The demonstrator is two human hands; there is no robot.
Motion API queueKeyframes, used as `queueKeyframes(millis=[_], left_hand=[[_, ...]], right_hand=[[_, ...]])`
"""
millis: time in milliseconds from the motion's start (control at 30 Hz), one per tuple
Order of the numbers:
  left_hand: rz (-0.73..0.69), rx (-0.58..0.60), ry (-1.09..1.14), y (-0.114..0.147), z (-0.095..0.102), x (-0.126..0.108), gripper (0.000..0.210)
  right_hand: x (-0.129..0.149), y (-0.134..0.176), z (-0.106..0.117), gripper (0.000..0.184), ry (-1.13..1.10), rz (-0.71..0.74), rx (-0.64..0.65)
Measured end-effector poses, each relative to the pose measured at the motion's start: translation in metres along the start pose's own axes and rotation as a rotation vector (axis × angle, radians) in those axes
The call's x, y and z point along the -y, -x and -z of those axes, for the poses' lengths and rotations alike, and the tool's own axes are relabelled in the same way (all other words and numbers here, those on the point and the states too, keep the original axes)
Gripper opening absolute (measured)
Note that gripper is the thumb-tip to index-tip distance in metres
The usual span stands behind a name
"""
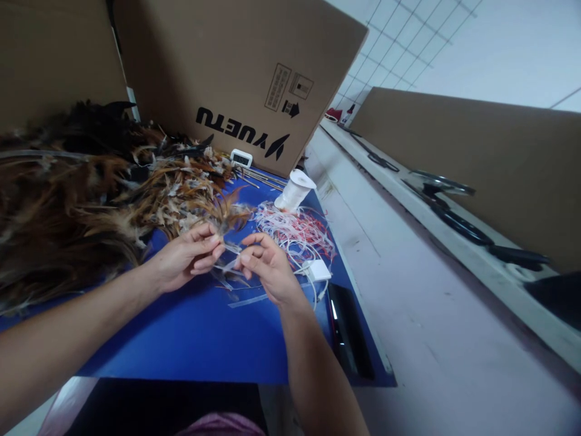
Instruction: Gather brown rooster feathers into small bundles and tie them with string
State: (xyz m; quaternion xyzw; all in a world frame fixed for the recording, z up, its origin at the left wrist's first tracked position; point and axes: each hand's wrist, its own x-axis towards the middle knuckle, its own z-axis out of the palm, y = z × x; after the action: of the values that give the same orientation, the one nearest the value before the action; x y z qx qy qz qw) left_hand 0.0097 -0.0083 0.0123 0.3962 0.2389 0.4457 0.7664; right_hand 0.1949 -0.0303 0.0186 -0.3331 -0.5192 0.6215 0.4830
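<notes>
Above the blue table, my left hand pinches a small tuft of brown feathers, whose plumes fan out upward past my fingertips. My right hand is just to the right, thumb and fingers closed on the thin pale end that runs from the tuft; whether this is quill or ribbon I cannot make out. Behind my left hand spreads a large heap of brown and black feathers. A tangle of white and red ribbon strips lies beyond my right hand, with a spool of white ribbon at its back.
A white charger with its cable and a dark phone lie along the right edge. Thin sticks and a small white digital clock sit at the back. A large cardboard box stands behind. At right is a ledge with glasses.
</notes>
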Motion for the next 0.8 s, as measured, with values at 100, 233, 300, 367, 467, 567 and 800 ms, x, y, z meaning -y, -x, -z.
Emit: queueKeyframes(millis=[100,233,300,367,467,567,800], left_hand=[[-0.057,-0.029,-0.005,-0.001,0.002,0.000,0.021],[-0.093,-0.071,0.005,-0.001,0.001,0.001,0.023],[-0.100,-0.083,0.010,0.000,-0.001,0.001,0.024],[-0.105,-0.082,0.012,0.000,-0.002,0.000,0.025],[-0.105,-0.057,0.004,0.000,-0.001,0.000,0.024],[-0.092,-0.038,-0.002,-0.001,0.001,0.001,0.024],[-0.045,-0.089,-0.023,-0.002,0.002,0.002,0.018]], right_hand=[[0.001,0.000,0.001,0.025,-0.005,-0.017,0.002],[0.003,0.001,0.001,0.027,-0.059,0.017,-0.021],[0.004,0.001,0.001,0.029,-0.103,0.030,-0.016],[0.005,0.001,0.000,0.030,-0.137,0.039,-0.011],[0.005,0.001,0.000,0.031,-0.139,0.041,-0.018],[0.005,0.001,0.002,0.030,-0.102,0.044,-0.026],[0.013,0.002,0.014,0.018,-0.017,0.102,-0.170]])
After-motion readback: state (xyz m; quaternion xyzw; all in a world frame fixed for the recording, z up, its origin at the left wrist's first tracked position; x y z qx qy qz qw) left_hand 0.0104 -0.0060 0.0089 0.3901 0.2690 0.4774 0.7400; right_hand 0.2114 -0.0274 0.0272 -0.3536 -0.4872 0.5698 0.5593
